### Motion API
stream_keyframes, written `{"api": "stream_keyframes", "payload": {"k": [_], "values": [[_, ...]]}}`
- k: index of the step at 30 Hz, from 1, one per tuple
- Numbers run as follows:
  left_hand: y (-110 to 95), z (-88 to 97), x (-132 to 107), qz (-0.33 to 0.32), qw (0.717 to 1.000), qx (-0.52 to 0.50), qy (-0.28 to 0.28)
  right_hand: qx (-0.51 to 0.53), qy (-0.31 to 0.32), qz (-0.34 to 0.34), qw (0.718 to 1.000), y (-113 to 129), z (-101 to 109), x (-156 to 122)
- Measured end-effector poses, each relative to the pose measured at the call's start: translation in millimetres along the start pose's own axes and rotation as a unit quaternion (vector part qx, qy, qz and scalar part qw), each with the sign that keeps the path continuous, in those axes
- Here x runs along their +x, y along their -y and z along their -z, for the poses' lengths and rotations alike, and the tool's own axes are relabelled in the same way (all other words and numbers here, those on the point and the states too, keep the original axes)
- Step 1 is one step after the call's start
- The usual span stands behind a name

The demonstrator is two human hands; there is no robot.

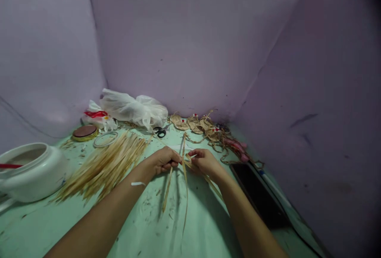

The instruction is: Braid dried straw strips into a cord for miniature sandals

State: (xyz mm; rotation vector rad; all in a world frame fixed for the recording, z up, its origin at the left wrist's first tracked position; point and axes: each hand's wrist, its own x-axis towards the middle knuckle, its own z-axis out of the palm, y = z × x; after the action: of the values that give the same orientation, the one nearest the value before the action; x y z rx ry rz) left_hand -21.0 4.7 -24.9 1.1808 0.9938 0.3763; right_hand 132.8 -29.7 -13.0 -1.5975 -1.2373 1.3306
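Observation:
My left hand [162, 160] and my right hand [204, 161] meet over the pale green table [143, 226], both pinched shut on thin straw strips [184, 178]. The strips cross between my fingers; loose ends trail toward me and one points away toward the wall. A large bundle of the same straw [104, 166] lies just left of my left forearm.
A white ceramic pot [29, 172] stands at the far left. A round lid [85, 132], a clear ring [105, 139], plastic bags [133, 109], black scissors [160, 131] and several small woven straw pieces [202, 125] line the purple wall. A dark flat slab [258, 194] lies at right.

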Motion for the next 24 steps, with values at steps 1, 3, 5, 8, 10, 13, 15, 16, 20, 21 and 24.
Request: {"api": "stream_keyframes", "payload": {"k": [1,3,5,8,10,13,15,16,20,21,24], "values": [[0.1,-0.6,0.3,-0.006,1.000,0.009,-0.003,-0.007,0.012,-0.016,1.000,2.2,-0.3,-3.3],[0.1,-2.4,0.4,-0.017,0.999,0.027,-0.007,-0.010,0.033,-0.041,0.999,5.8,0.5,-10.1],[-0.1,-4.6,0.0,-0.027,0.999,0.042,-0.009,-0.001,0.050,-0.044,0.998,7.2,1.7,-15.2],[-0.7,-7.9,-1.3,-0.034,0.998,0.056,-0.014,0.037,0.075,-0.022,0.996,3.9,2.3,-17.0],[-1.0,-9.5,-2.2,-0.033,0.997,0.060,-0.022,0.048,0.086,0.001,0.995,-1.0,2.3,-14.3],[-0.8,-11.5,-3.3,-0.030,0.996,0.070,-0.038,0.014,0.071,0.027,0.997,-8.5,2.3,-6.6],[-0.3,-13.0,-3.8,-0.031,0.995,0.081,-0.050,-0.010,0.053,0.033,0.998,-11.4,2.1,-2.0],[0.0,-13.7,-3.9,-0.033,0.994,0.085,-0.054,-0.020,0.044,0.034,0.998,-12.0,1.8,-0.4],[1.4,-15.8,-3.6,-0.030,0.993,0.094,-0.065,-0.044,0.020,0.039,0.998,-10.6,0.8,-0.5],[1.8,-15.9,-3.4,-0.028,0.993,0.095,-0.067,-0.045,0.020,0.039,0.998,-10.1,0.6,-1.4],[2.9,-15.6,-2.4,-0.029,0.992,0.100,-0.078,-0.041,0.019,0.039,0.998,-10.5,-0.3,-2.4]]}}
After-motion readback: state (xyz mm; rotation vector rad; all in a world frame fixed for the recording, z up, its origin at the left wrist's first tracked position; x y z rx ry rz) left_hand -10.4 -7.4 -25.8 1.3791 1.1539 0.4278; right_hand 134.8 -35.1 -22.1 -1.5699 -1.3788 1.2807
